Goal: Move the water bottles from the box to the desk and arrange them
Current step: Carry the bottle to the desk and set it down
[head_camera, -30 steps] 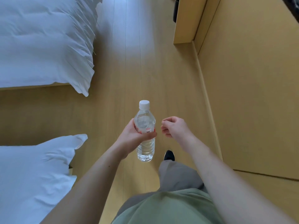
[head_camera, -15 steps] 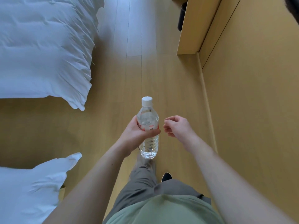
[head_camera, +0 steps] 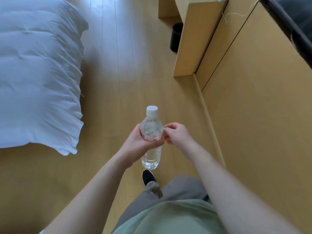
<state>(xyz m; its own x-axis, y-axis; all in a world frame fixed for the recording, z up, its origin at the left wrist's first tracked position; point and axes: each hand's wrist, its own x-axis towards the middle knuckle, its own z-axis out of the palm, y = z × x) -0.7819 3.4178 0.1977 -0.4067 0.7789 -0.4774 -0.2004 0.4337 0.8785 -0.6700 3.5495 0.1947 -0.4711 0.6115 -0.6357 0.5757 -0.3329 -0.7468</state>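
Note:
A clear water bottle [head_camera: 151,132] with a white cap stands upright in front of my body, above the wooden floor. My left hand [head_camera: 136,146] grips it around the middle, over the label. My right hand [head_camera: 175,135] is at the bottle's right side, its curled fingers and thumb touching the bottle by the label. The light wooden desk [head_camera: 190,39] stands ahead at the upper right; only its side panel and a bit of its top show. The box is out of view.
A bed with a white duvet [head_camera: 38,73] fills the left. A black bin [head_camera: 176,38] sits under the desk. A wooden wall panel [head_camera: 261,107] runs along the right. My black shoe [head_camera: 147,177] is on the floor strip between bed and wall.
I have walked forward along the floor; the desk and bin came closer and the near pillow dropped out of view. My right hand moved left from beside the bottle onto it.

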